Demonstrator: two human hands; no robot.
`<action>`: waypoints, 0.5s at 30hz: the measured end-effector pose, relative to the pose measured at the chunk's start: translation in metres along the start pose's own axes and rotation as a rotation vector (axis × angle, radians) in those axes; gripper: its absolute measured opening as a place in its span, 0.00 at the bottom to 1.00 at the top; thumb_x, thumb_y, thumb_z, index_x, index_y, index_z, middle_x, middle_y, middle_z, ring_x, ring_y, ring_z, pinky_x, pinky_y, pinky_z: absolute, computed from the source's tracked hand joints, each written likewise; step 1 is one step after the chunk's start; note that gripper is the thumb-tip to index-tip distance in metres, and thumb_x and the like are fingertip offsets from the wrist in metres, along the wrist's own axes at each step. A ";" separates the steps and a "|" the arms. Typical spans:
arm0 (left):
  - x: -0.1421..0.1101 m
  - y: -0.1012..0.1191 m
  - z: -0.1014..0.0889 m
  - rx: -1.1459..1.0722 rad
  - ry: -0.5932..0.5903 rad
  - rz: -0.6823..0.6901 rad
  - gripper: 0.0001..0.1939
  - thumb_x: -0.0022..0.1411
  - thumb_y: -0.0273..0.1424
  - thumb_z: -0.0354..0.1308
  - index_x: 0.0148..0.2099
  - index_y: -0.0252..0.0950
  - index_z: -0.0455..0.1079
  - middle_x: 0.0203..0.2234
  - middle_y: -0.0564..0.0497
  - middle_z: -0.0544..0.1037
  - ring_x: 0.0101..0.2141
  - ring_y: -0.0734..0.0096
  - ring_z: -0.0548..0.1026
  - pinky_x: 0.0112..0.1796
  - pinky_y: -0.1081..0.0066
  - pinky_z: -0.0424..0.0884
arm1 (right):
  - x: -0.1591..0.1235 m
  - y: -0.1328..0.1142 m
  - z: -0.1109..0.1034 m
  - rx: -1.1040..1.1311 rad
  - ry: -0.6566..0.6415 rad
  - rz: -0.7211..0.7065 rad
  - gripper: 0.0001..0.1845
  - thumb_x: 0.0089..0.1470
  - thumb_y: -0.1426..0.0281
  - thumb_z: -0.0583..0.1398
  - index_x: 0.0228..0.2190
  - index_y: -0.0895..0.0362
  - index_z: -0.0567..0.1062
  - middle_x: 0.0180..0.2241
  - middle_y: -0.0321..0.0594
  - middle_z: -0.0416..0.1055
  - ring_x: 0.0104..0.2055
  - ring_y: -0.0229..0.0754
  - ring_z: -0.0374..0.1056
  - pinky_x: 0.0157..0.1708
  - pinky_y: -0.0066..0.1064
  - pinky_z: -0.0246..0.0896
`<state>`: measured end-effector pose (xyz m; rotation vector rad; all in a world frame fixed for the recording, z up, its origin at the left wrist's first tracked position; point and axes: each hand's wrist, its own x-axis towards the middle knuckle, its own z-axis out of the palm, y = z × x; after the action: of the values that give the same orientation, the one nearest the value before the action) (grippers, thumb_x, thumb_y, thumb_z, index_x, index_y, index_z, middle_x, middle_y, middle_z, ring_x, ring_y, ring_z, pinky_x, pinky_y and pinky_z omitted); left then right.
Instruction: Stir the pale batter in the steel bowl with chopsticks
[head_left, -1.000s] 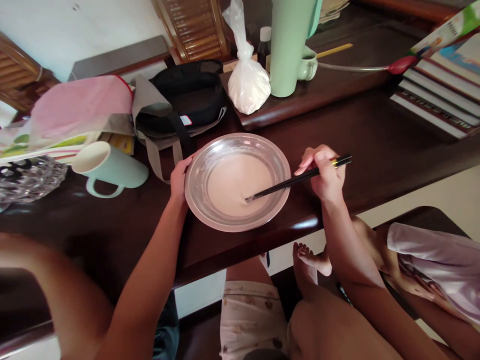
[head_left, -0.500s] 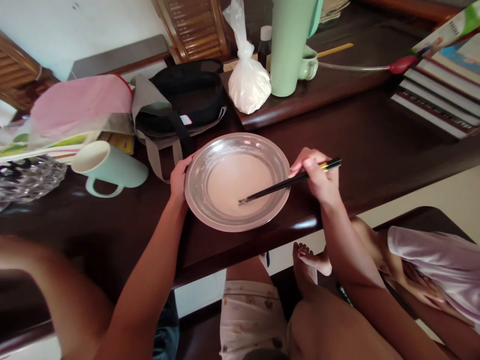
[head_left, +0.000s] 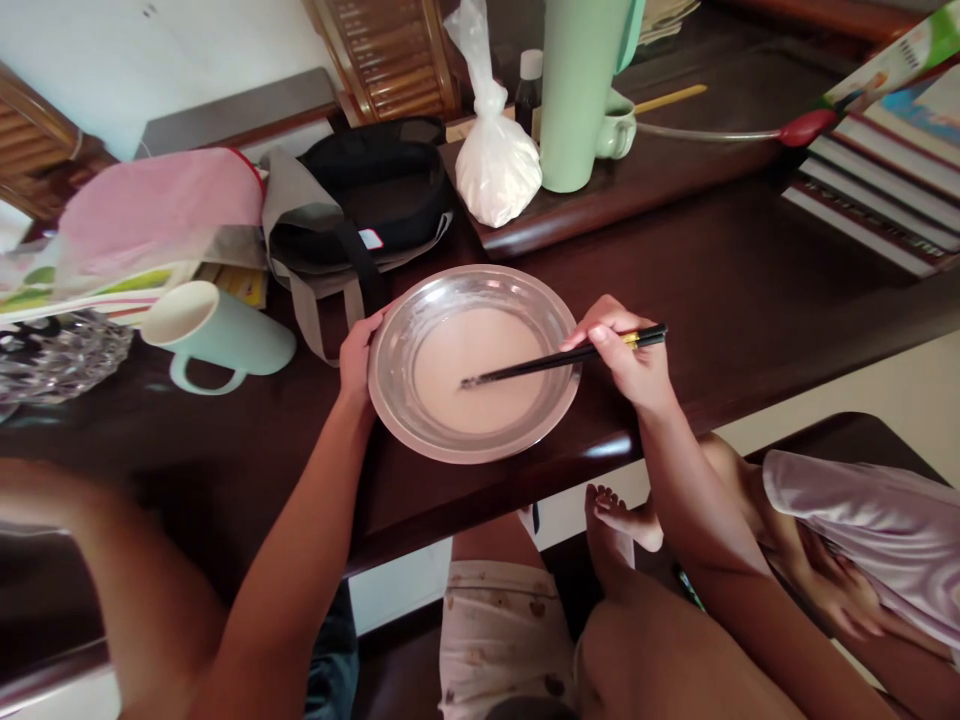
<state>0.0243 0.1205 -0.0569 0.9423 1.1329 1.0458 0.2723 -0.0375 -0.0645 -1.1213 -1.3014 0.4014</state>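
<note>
A wide metal bowl (head_left: 390,400) stands near the front edge of the dark table, with a pale, milky batter (head_left: 480,345) in it. My left hand (head_left: 358,358) grips the bowl's left rim, its fingers partly hidden behind the side. In my right hand (head_left: 626,355), over the right rim, is a pair of black chopsticks (head_left: 544,363) with gold bands. They slant down to the left, and their coated tips are at the batter's surface near the middle of the bowl.
Behind the bowl are a tied bag of white powder (head_left: 498,175), a green flask (head_left: 576,100) and a black bag (head_left: 375,200). A light blue mug (head_left: 240,330) lies tilted at left. Books (head_left: 877,190) are stacked at right. Other people's arms (head_left: 142,580) flank me.
My right hand has moved slightly left, and the chopstick tips have shifted left and up through the batter. The bowl and my left hand stay nearly in place.
</note>
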 end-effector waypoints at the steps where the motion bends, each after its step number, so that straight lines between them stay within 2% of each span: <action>1: 0.000 0.000 0.000 -0.001 0.000 0.000 0.12 0.56 0.31 0.53 0.36 0.36 0.79 0.29 0.50 0.81 0.40 0.61 0.80 0.42 0.66 0.77 | 0.000 0.000 0.000 -0.051 0.010 -0.005 0.14 0.61 0.62 0.58 0.28 0.51 0.80 0.28 0.37 0.75 0.34 0.41 0.70 0.37 0.37 0.66; 4: -0.001 0.001 0.002 0.006 0.015 0.007 0.12 0.56 0.30 0.53 0.36 0.36 0.78 0.28 0.50 0.81 0.40 0.62 0.80 0.42 0.67 0.77 | 0.002 0.004 -0.001 -0.059 0.211 -0.013 0.16 0.61 0.60 0.58 0.26 0.52 0.78 0.26 0.36 0.74 0.31 0.40 0.70 0.36 0.37 0.66; 6: -0.001 0.001 0.002 0.012 0.022 0.010 0.12 0.56 0.30 0.53 0.35 0.36 0.78 0.28 0.51 0.81 0.40 0.62 0.80 0.43 0.68 0.76 | 0.003 0.008 -0.002 0.043 0.346 0.004 0.18 0.61 0.57 0.57 0.24 0.52 0.76 0.23 0.34 0.71 0.25 0.37 0.68 0.28 0.33 0.65; 7: -0.001 0.001 0.002 0.014 0.023 0.011 0.12 0.56 0.30 0.53 0.35 0.36 0.78 0.28 0.51 0.81 0.40 0.63 0.80 0.43 0.68 0.76 | 0.003 0.009 -0.002 0.097 0.364 0.019 0.19 0.60 0.57 0.57 0.23 0.53 0.75 0.22 0.34 0.69 0.21 0.35 0.67 0.24 0.31 0.63; 8: -0.001 0.002 0.002 0.015 0.023 0.012 0.12 0.56 0.30 0.53 0.36 0.36 0.79 0.28 0.51 0.81 0.40 0.63 0.79 0.42 0.69 0.76 | 0.002 0.009 -0.002 0.140 0.339 0.036 0.19 0.60 0.56 0.57 0.23 0.53 0.75 0.21 0.33 0.68 0.19 0.34 0.65 0.22 0.30 0.62; 10: -0.001 0.002 0.002 0.015 0.014 0.000 0.13 0.57 0.30 0.52 0.36 0.37 0.79 0.28 0.51 0.81 0.40 0.64 0.79 0.42 0.69 0.76 | 0.002 0.006 -0.002 0.168 0.194 0.055 0.18 0.60 0.57 0.58 0.24 0.53 0.76 0.21 0.33 0.69 0.21 0.34 0.67 0.22 0.30 0.62; 13: -0.002 0.002 0.002 0.011 -0.009 -0.024 0.14 0.57 0.31 0.52 0.38 0.36 0.79 0.29 0.50 0.82 0.39 0.63 0.79 0.41 0.68 0.77 | 0.000 0.000 0.000 0.055 -0.029 0.037 0.15 0.60 0.61 0.59 0.27 0.52 0.79 0.25 0.36 0.73 0.30 0.38 0.70 0.33 0.34 0.66; 15: -0.002 0.002 0.001 0.012 -0.010 -0.019 0.14 0.57 0.31 0.52 0.38 0.36 0.79 0.28 0.50 0.82 0.39 0.62 0.80 0.41 0.67 0.77 | 0.000 -0.001 0.000 -0.048 -0.011 0.008 0.14 0.61 0.62 0.59 0.27 0.52 0.80 0.28 0.37 0.75 0.35 0.40 0.70 0.38 0.35 0.65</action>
<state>0.0252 0.1194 -0.0545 0.9436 1.1384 1.0192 0.2724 -0.0374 -0.0638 -1.1663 -1.3222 0.3843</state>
